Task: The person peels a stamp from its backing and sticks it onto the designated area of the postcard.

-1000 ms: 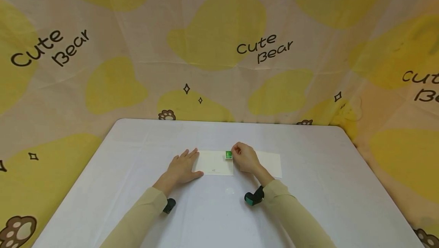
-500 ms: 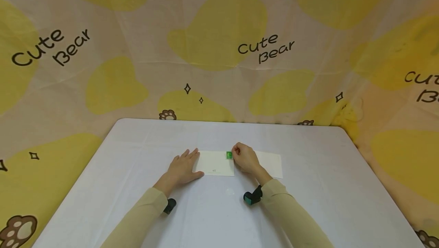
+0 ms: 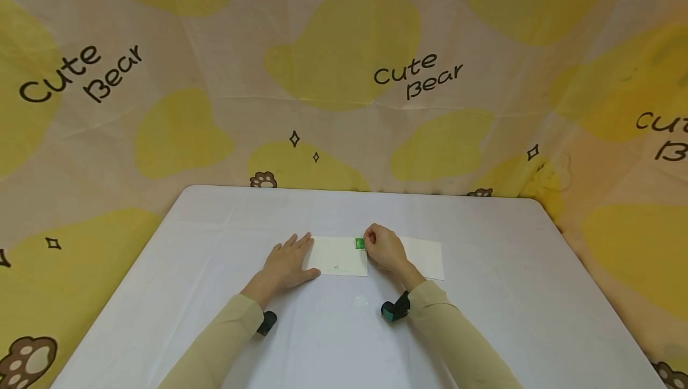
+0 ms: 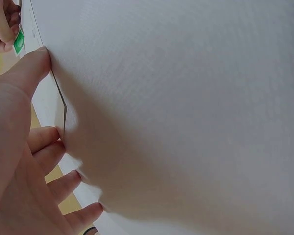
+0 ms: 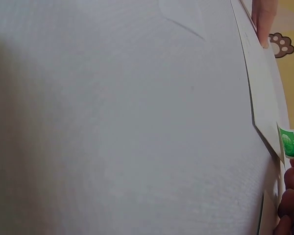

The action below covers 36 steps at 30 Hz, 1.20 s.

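A cream envelope (image 3: 335, 256) lies flat on the white table (image 3: 226, 221). My left hand (image 3: 285, 262) rests spread over its left end, thumb at the near edge and fingers at the far edge. Between the fingertips of my right hand (image 3: 386, 248) is a small green postage stamp (image 3: 360, 244), pinched at its right side. This stamp overlaps the envelope's upper right corner; in the right wrist view the green stamp (image 5: 288, 142) stands tilted up at the envelope's end. My right fingers are curled and hide part of its edge.
Partly under my right hand lies a second cream paper piece (image 3: 427, 259). A small see-through scrap (image 3: 361, 300) sits nearer me on the table. Behind the table's far edge hangs a yellow patterned cloth (image 3: 344, 78).
The head view has shifted slightly. Both hands keep their places, and the stamp stays over the envelope's upper right corner.
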Tool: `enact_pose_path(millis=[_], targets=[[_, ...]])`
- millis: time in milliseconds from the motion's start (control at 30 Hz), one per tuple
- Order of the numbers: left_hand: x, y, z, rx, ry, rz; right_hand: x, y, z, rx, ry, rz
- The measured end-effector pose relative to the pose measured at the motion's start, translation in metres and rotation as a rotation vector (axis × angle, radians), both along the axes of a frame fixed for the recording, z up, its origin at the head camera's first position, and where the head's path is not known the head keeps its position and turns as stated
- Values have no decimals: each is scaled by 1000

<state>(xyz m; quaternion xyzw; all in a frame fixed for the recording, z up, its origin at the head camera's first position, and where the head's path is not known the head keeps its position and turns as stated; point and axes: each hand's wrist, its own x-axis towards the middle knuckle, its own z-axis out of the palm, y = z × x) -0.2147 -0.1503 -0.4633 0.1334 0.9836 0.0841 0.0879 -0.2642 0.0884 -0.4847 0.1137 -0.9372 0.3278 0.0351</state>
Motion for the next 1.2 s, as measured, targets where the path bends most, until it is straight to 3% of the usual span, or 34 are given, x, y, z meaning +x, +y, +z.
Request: enact_pose_path(millis=[400, 700, 1200], targets=[[1, 1, 1, -1, -1, 3, 4, 1, -2, -16, 113, 40], [1, 1, 2, -3, 2, -4, 0, -3, -5, 54, 31, -29], [0, 0, 0, -2, -3, -2, 0, -6, -5, 86, 28, -65]])
